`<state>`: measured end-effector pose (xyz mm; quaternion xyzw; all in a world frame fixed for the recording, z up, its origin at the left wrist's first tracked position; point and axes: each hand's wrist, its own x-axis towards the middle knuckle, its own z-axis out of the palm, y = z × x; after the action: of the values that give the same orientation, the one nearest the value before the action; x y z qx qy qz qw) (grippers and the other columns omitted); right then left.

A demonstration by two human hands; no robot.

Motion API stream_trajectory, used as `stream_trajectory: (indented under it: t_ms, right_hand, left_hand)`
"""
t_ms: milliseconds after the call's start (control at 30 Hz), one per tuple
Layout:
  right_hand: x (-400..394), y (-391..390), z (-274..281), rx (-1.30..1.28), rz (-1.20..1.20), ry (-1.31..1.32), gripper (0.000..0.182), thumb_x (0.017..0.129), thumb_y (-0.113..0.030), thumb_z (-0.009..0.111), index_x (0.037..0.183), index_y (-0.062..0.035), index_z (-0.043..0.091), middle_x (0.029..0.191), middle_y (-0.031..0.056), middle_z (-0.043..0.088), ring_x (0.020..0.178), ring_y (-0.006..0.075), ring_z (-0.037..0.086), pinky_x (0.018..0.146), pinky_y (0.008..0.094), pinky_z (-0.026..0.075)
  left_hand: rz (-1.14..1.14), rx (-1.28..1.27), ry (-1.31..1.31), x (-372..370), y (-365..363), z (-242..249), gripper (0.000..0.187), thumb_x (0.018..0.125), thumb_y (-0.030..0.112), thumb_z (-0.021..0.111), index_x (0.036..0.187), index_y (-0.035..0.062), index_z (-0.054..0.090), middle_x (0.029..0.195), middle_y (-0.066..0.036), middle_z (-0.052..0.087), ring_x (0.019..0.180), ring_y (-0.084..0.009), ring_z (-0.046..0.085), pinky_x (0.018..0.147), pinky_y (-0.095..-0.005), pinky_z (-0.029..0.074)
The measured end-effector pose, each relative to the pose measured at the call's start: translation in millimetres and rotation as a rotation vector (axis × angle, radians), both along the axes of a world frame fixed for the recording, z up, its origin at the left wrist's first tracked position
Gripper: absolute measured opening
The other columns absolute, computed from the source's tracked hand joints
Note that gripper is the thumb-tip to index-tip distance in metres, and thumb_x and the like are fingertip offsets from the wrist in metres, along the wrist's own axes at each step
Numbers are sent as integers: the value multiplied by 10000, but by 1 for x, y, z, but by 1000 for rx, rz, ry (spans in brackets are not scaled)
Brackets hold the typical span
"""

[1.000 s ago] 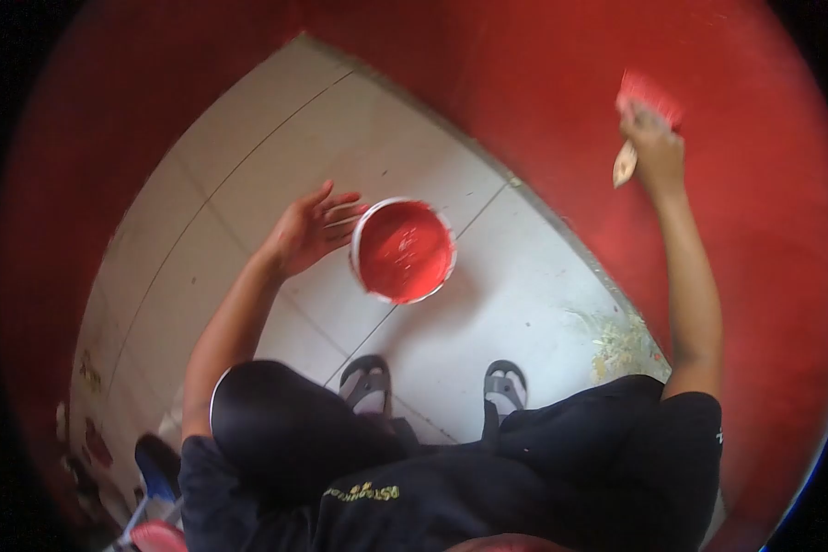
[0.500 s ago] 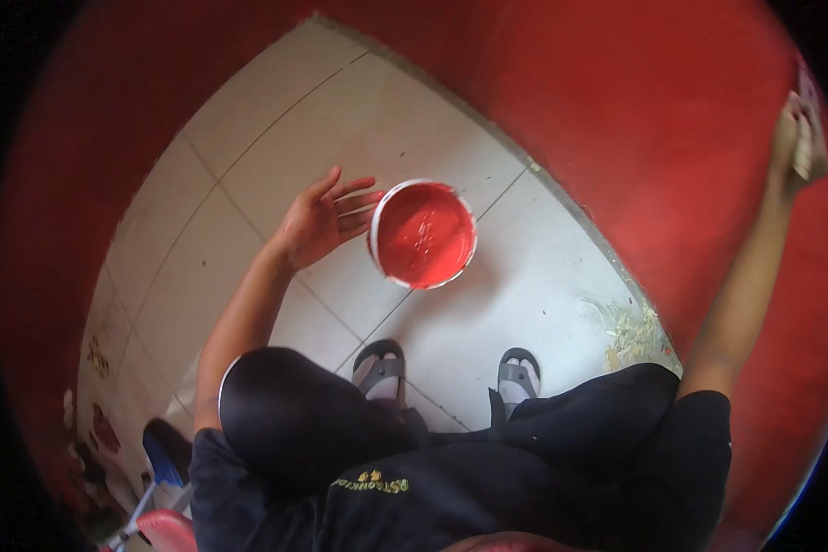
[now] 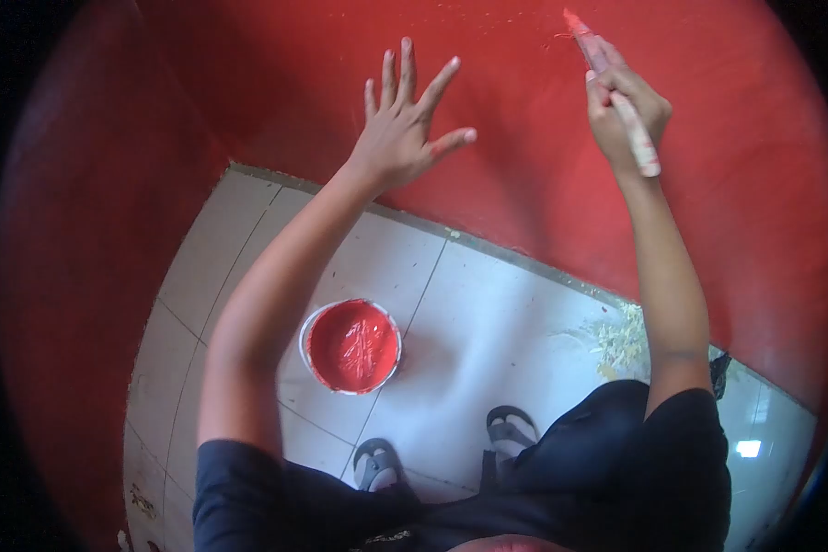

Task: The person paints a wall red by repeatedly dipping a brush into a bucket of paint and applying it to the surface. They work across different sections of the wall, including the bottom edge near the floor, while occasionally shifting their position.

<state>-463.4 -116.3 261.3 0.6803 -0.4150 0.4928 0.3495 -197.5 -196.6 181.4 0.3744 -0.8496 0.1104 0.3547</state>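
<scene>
My right hand (image 3: 627, 115) is wrapped round the pale handle of a paintbrush (image 3: 637, 138). Its bristles, loaded with wet red paint, point up and left, right at the red wall (image 3: 515, 101). My left hand (image 3: 403, 138) holds nothing; its fingers are spread out in front of the wall, with red paint on the thumb. Below it on the floor stands a white bucket (image 3: 305, 354) of red paint, its rim smeared with red.
White tiles (image 3: 451, 322) cover the floor, and a grey strip (image 3: 515, 255) runs along the wall's foot. Pale shavings or flakes (image 3: 624, 340) lie in a heap by the wall at the right. My sandalled feet (image 3: 377, 467) are behind the bucket.
My view has turned toward the wall, so the bucket appears lower and further left. My left hand has moved from beside the bucket up to the wall. The brush now shows nearer the middle.
</scene>
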Motion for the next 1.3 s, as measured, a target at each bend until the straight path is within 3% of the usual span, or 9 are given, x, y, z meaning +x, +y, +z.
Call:
stream_trajectory:
  t_ms: [233,433,567,633,700,967,1133,1200,1300]
  right_hand:
    - [-34,14,24,5,164,-407,377,791,-5,699,625,-59,364,594,-37,357,574,58,357,531,235,318]
    - [-21,17,28,78,162,-474,398,790,-15,705,623,-65,348,594,-50,353,563,56,336,529,243,314]
    - [-9,10,18,100,177,-351,324,793,-29,712,636,-44,429,603,-16,450,565,75,422,539,248,358]
    - [-1,-3,5,123,193,-300,283,796,-44,717,645,-30,477,615,13,536,568,89,497,543,254,390]
    - [20,-15,0,98,253,68,143,744,-10,672,712,-38,536,1011,148,717,820,259,721,689,365,564]
    - [123,-103,-69,53,-475,698,66,768,-207,632,754,-160,675,1178,57,642,1057,240,633,774,401,546]
    - [149,-103,-145,711,-204,788,87,779,-180,636,801,-150,715,977,74,706,934,289,679,775,487,532]
    - [147,-92,-116,987,15,400,134,791,-148,630,871,-174,733,934,64,722,918,298,686,804,445,548]
    - [105,-129,-29,489,407,354,214,777,-2,561,890,-79,725,893,144,708,803,301,699,703,346,562]
  left_hand:
    - [45,-10,123,-89,-73,-58,1198,610,952,459,1563,293,152,1610,-210,-97,1455,-494,-92,1068,-762,60]
    - [101,406,-402,-43,-40,-78,1165,594,987,398,1548,376,129,1633,-90,-74,1480,-408,-90,1083,-754,155]
    - [276,909,-756,40,-4,-48,906,752,888,385,1443,306,450,1491,-95,438,1398,-316,372,1099,-679,266]
    - [169,639,-461,110,2,-76,770,818,792,458,1349,247,573,1277,-122,629,1213,-314,569,1068,-554,385]
    - [253,777,-560,157,35,-60,683,847,657,572,1364,212,558,1218,-122,661,1147,-341,604,998,-469,456]
    - [203,822,196,274,111,-140,463,804,125,730,1255,77,634,1119,-188,690,1005,-292,685,871,-379,534]
    - [339,901,261,294,133,-164,328,680,45,786,1000,16,721,780,-128,731,754,-237,720,727,-344,549]
    - [342,956,305,300,130,-174,332,656,60,812,970,9,721,758,-131,727,741,-230,720,711,-338,549]
    - [333,922,309,302,123,-194,286,626,85,854,841,-15,693,686,-137,708,646,-207,706,617,-323,545]
